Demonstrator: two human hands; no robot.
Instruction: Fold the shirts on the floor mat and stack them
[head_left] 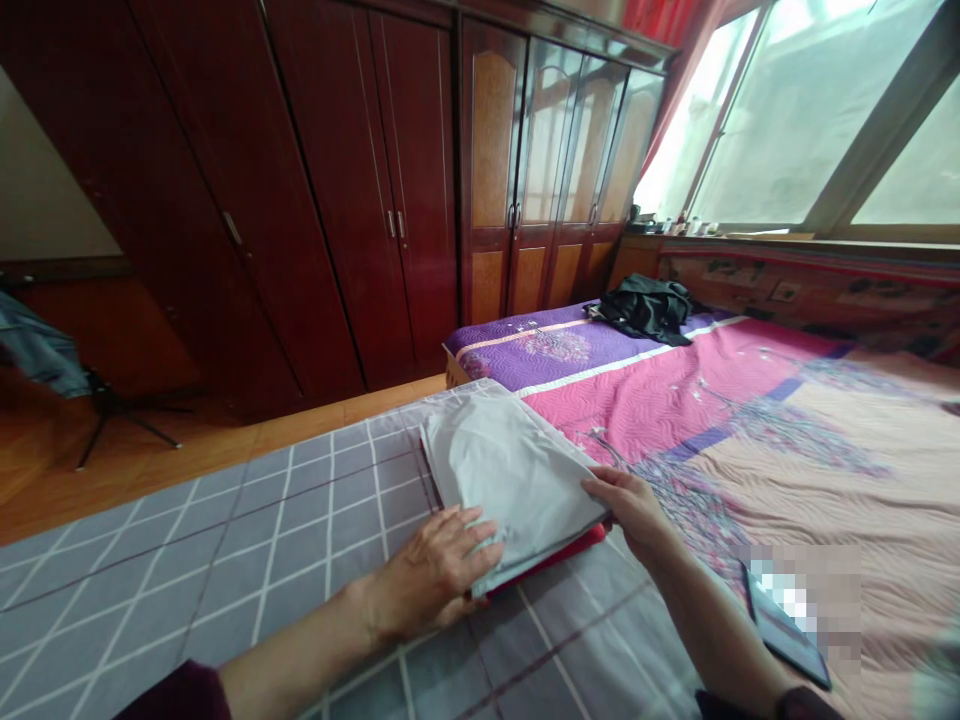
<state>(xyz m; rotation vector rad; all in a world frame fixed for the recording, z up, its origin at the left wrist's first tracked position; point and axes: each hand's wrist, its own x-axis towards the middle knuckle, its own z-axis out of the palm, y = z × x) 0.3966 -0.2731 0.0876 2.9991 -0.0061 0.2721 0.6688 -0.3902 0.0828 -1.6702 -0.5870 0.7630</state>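
A folded pale grey-white cloth (510, 460) lies on the grey checked bedspread (300, 540), with a red edge of folded cloth (547, 562) showing beneath it. It may be a garment, but its kind cannot be made out. My left hand (446, 565) rests on the cloth's near left corner, fingers stretched out and flat, thumb low beside the edge. At the right corner, my right hand (626, 505) pinches the pale cloth between thumb and fingers. Some of the right fingertips are hidden under the fabric.
A phone-like dark device (787, 630), partly blurred out, lies by my right forearm. Further off, a black garment (649, 305) sits on the purple-and-pink quilt (637, 400). Dark red wardrobes (337, 200) line the far wall. A tripod stand (112, 405) is on the floor at left.
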